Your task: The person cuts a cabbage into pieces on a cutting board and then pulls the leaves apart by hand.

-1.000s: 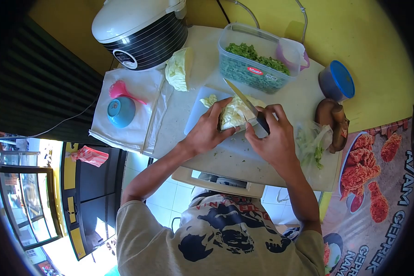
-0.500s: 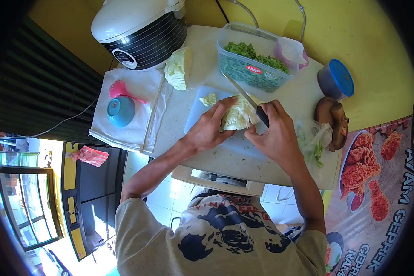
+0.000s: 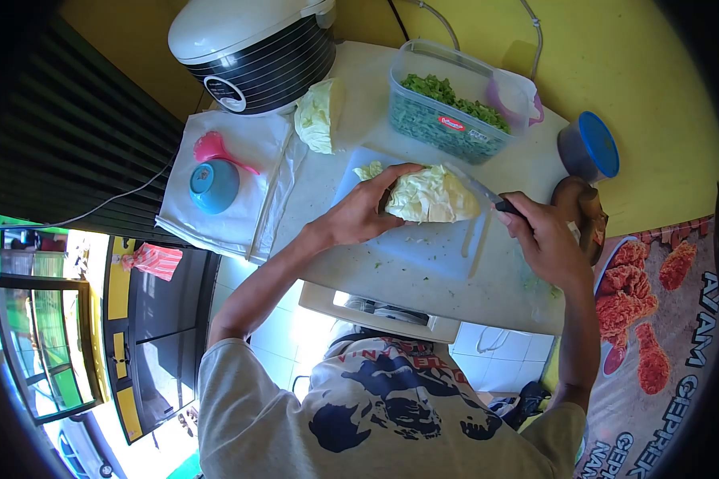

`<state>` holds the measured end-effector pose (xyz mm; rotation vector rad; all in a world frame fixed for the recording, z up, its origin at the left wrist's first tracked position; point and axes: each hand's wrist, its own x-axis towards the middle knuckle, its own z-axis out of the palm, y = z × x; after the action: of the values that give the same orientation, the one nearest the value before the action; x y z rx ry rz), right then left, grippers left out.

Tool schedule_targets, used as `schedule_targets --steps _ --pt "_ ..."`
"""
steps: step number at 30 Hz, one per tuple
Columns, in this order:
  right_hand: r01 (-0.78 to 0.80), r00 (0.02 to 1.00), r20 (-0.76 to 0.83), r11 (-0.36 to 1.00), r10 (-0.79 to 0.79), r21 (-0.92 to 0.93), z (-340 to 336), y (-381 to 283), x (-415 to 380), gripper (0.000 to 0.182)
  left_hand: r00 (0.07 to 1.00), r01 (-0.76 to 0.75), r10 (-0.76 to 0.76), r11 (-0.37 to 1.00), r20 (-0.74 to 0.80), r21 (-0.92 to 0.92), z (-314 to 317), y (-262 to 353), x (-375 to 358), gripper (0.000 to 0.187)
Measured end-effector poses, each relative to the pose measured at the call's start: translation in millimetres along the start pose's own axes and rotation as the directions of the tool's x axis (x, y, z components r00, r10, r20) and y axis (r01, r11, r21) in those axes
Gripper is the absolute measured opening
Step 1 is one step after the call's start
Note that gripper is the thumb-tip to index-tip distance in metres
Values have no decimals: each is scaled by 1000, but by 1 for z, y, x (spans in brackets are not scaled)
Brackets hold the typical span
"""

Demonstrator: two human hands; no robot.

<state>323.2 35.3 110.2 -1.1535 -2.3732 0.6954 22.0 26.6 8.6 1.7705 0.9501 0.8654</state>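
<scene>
My left hand (image 3: 369, 206) is wrapped round a chunk of pale cabbage (image 3: 431, 197), which rests on a white cutting board (image 3: 447, 254). In my right hand (image 3: 545, 238) is a knife (image 3: 482, 188), gripped by its black handle. Its blade points up and to the left, right along the cabbage's right side. A small loose cabbage piece (image 3: 367, 171) lies on the board beyond my left hand. Farther back on the table stands another cut cabbage piece (image 3: 316, 116).
Chopped greens fill a clear plastic container (image 3: 447, 142) at the back. A rice cooker (image 3: 256, 60) stands back left, near a blue bowl (image 3: 213, 187) and a pink ladle (image 3: 222, 150). To the right are a blue-lidded tub (image 3: 587, 147) and a brown object (image 3: 577, 209).
My right hand has moved right with the knife, from over the cabbage to its right side. My left hand now shows more of the cabbage, its cut face turned toward me.
</scene>
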Motion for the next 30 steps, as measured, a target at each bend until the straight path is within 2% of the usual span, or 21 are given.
schedule_targets --steps 1,4,7,10,13,16,22,28,30 --pt "89 996 4 992 -89 -91 -6 2 -1 20 999 -39 39 999 29 -12 -3 -1 2 84" --pt "159 987 98 826 -126 -540 -39 -9 0 24 995 36 -22 990 98 -138 -8 -4 7 84" --pt "225 974 180 687 -138 -691 -52 2 4 27 990 57 -32 981 137 -185 -13 -2 11 85" --pt "211 976 193 636 -99 -742 -58 -8 15 33 966 151 -90 958 242 -246 -20 2 17 85" --pt "270 963 219 542 -157 -796 -59 -23 29 40 940 207 -106 933 325 -294 -24 0 23 83" --pt "316 947 301 499 -114 -807 -57 -35 45 42 937 196 -91 936 337 -293 -24 0 25 82" --pt "431 901 349 437 -258 -789 -57 -37 64 41 934 184 -82 945 349 -270 -26 0 26 82" --pt "376 920 382 459 -84 -805 -59 -46 70 41 931 199 -88 936 355 -289 -26 1 26 82" --pt "384 918 385 467 -98 -797 -59 -46 69 41 932 189 -85 943 351 -275 -26 0 26 82"
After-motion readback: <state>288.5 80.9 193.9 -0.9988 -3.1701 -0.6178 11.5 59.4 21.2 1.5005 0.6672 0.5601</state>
